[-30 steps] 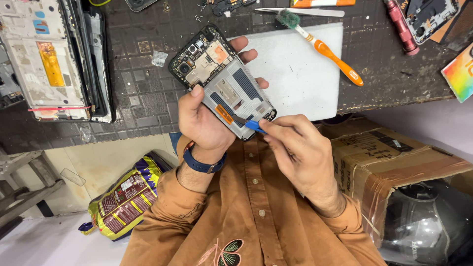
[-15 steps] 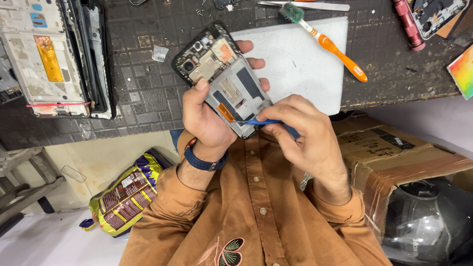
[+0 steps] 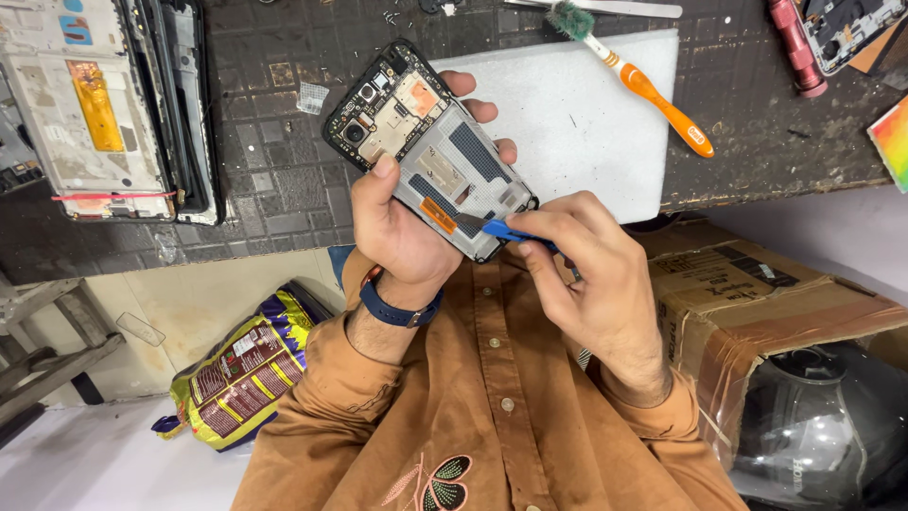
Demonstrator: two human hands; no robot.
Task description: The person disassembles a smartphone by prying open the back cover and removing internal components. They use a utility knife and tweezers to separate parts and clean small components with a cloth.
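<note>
I held the opened phone in my left hand, fingers wrapped round its edges, above the near edge of the desk. My right hand pinched a blue pry tool, its tip at the phone's lower frame by the orange tab. I judged it best to keep the tip shallow and lever gently, steadying the frame with my thumb. Half a second earlier the tool sat nearly the same; the phone had shifted little. A white pad and toothbrush lay beyond.
</note>
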